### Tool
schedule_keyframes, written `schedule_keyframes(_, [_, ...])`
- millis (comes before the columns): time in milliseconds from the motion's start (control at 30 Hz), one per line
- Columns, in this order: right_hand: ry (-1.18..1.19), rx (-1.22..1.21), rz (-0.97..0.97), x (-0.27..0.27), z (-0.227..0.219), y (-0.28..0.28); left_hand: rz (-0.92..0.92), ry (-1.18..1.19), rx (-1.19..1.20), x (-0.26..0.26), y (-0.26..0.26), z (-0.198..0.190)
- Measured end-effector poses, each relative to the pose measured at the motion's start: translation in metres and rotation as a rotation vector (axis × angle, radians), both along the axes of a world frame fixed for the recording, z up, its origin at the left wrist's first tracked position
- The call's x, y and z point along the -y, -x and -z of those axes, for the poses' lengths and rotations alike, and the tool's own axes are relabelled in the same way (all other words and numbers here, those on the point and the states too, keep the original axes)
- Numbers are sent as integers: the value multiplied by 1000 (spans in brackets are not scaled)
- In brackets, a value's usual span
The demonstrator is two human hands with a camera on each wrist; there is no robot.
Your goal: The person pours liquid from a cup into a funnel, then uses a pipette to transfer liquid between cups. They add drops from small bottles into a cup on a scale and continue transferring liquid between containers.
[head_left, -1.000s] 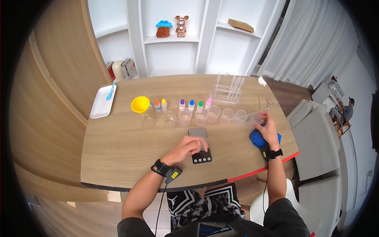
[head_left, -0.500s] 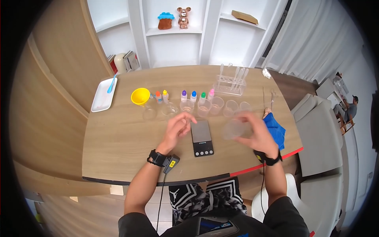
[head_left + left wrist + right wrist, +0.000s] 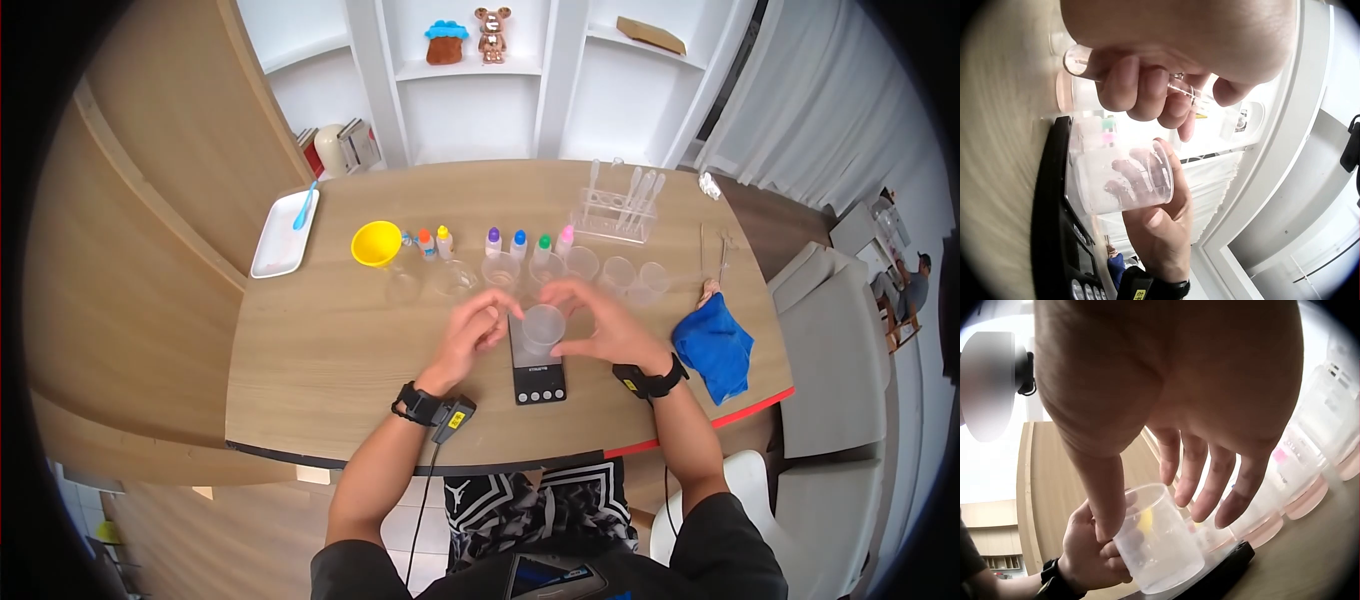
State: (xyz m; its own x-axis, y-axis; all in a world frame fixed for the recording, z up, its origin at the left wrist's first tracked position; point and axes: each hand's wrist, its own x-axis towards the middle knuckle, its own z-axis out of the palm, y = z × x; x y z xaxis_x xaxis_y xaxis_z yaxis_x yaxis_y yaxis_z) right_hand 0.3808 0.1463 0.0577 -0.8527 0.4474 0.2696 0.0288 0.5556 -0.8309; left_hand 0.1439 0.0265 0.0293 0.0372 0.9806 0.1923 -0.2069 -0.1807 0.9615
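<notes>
A clear plastic cup [image 3: 543, 327] stands upright on the plate of a black digital scale [image 3: 540, 384], between my two hands. My right hand [image 3: 608, 328] is spread beside the cup, thumb and fingers apart. In the left wrist view its thumb [image 3: 1161, 222] lies off the cup's wall, and its fingers show behind the clear plastic. My left hand [image 3: 478, 335] hovers at the scale's left edge. Its curled fingers [image 3: 1124, 84] grip a slim clear tube [image 3: 1077, 60] with a rounded end, the rest partly hidden by the hand.
Behind the scale stands a row of clear cups [image 3: 617, 270], with dropper bottles [image 3: 519, 243] beyond. A yellow funnel [image 3: 376, 244] and white tray [image 3: 285, 240] are to the left. A tube rack [image 3: 615, 215] is at the back right; a blue cloth [image 3: 715, 345] lies to the right.
My right hand has brought the cup from the table's right side, leftward onto the scale, and its fingers have spread. My left hand has moved slightly forward from over the scale to its left edge.
</notes>
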Motion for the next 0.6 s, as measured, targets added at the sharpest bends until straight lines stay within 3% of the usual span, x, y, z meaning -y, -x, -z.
schedule_keyframes(300, [-40,44,80,4,-6,-13,-104,64,-163,2,6,-7])
schedule_keyframes(400, [-69,48,52,7,-9,-9,-216,-119,-513,1,4,-10])
schedule_keyframes(600, [-89,5,9,4,-2,-10,-249,-89,-795,9,-2,-31])
